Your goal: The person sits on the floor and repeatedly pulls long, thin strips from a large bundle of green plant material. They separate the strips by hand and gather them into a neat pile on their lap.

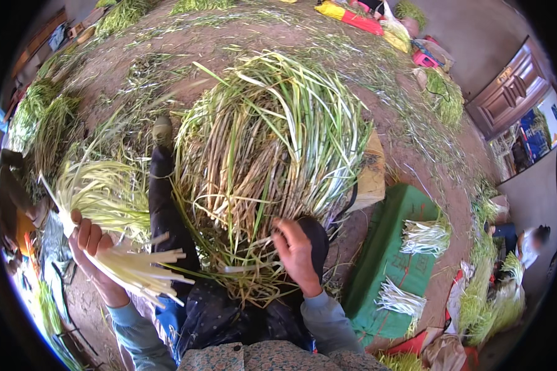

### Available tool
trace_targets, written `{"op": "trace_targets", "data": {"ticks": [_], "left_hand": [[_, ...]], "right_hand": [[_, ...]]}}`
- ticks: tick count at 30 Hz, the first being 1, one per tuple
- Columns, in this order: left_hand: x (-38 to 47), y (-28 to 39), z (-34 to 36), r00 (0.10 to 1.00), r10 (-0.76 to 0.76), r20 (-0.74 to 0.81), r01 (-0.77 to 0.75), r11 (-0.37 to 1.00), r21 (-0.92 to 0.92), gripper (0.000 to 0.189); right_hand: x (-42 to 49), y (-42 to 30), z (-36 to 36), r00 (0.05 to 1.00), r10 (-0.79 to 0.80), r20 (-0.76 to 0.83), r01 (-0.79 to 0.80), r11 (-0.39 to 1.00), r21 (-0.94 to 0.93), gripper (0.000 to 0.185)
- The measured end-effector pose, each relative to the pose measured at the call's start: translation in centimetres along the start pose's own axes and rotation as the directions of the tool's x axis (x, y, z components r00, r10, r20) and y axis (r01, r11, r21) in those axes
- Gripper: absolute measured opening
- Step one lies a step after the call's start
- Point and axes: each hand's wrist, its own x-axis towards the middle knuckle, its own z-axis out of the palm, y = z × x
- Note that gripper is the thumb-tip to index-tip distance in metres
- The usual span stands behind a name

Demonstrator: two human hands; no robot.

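Note:
My left hand (90, 246) grips a bundle of pale, yellowish-white stalks (139, 271). Their cut-looking white ends fan out to the right, and the long leafy ends (106, 195) trail up and away, partly blurred. Over the near edge of a large heap of long-leaved green plants (260, 153), my right hand (297, 255) hovers with curled fingers. Whether a thin strand lies between those fingertips is unclear. Brownish, dry-looking stalks face me in the heap, and green leaves arch over its far and right sides. Loose leaf scraps (255, 283) lie across my lap.
On a green sack (390, 273) bearing writing, at my right, rest two small bunches of white stalks (424, 239). A wooden block (369, 171) stands beside the heap. Leaf litter covers the earthen floor (176, 32). A person (529, 248) sits at the far right, near more bundles.

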Motion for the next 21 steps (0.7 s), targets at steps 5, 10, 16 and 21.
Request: {"op": "trace_targets", "data": {"ticks": [5, 10, 16, 21], "left_hand": [[-2.8, -7.2, -0.3, 0.907, -0.288, -0.307, 0.280, 0.957, -0.071, 0.052], [-3.8, -11.2, -0.6, 0.770, -0.603, -0.210, 0.590, 0.798, -0.126, 0.031], [-3.4, -9.7, 0.1, 0.797, -0.526, -0.297, 0.558, 0.830, 0.025, 0.019], [-3.0, -10.0, 4.6, 0.841, -0.468, -0.271, 0.539, 0.769, 0.344, 0.030]], "right_hand": [[5.3, 2.8, 0.1, 0.921, 0.358, -0.152, -0.296, 0.899, 0.322, 0.020], [8.7, 8.5, 2.3, 0.937, 0.221, -0.272, -0.252, 0.964, -0.083, 0.017], [7.7, 3.3, 0.4, 0.931, 0.364, -0.037, -0.297, 0.811, 0.504, 0.008], [4.1, -6.6, 0.2, 0.981, 0.025, 0.190, -0.124, 0.841, 0.527, 0.010]]}}
